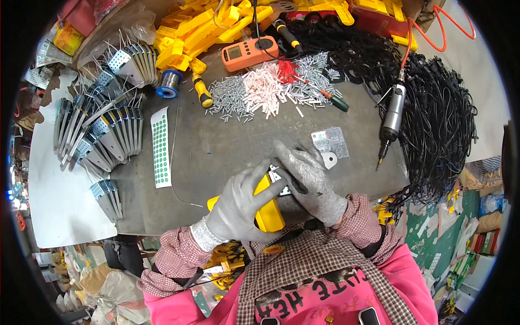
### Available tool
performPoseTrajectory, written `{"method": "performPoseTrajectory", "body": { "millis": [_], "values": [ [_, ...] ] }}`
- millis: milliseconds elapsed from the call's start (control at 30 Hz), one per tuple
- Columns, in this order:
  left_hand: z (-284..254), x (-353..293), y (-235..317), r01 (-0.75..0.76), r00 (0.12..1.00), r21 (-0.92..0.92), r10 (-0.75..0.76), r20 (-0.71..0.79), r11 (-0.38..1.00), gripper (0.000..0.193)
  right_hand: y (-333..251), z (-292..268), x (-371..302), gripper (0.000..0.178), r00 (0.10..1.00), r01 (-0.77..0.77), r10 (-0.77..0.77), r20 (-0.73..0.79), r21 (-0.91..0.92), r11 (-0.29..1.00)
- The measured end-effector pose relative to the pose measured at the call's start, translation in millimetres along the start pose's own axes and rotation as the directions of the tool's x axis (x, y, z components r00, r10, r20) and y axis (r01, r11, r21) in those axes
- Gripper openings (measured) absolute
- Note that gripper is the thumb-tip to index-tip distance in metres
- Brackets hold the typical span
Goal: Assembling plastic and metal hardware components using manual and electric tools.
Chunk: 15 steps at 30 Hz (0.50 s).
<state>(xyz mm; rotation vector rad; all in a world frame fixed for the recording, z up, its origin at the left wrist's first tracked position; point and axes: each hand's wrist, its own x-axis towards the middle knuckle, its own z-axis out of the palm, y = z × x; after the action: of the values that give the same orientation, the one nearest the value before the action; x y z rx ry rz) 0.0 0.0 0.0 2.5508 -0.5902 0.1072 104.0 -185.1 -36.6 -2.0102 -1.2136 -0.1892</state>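
Observation:
My left hand (235, 203), in a grey glove, is wrapped round a yellow plastic housing (270, 215) near the table's front edge. At the housing's upper end, a silvery perforated metal plate (285, 191) shows between my hands. My right hand (311, 181), gloved too, has its fingers closed at that plate; its fingertips partly hide it. Just beyond the right hand lie a small clear plastic sheet (331, 142) and a white rounded tab with a hole (329, 160).
Bundled metal plates with wires (100, 130) fill the left side, beside a solder spool (169, 84) and a green-dotted sticker sheet (161, 147). Screws (230, 97), pink sleeves (264, 86) and an orange meter (249, 54) lie at the back. A power screwdriver (394, 114) hangs near black cables (439, 119).

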Motion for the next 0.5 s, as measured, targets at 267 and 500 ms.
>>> {"method": "performPoseTrajectory", "body": {
  "millis": [267,500],
  "values": [
    [1,7,6,0.035,0.997,0.062,-0.031,-0.064,0.997,0.09,-14,3,-13,0.068,0.992,-0.091,0.109,-0.063,0.24,0.967],
    [3,2,9,0.047,0.997,0.068,-0.043,-0.072,0.997,0.087,80,-46,78,0.017,0.997,-0.071,0.064,-0.041,-0.176,0.982]
  ]
}}
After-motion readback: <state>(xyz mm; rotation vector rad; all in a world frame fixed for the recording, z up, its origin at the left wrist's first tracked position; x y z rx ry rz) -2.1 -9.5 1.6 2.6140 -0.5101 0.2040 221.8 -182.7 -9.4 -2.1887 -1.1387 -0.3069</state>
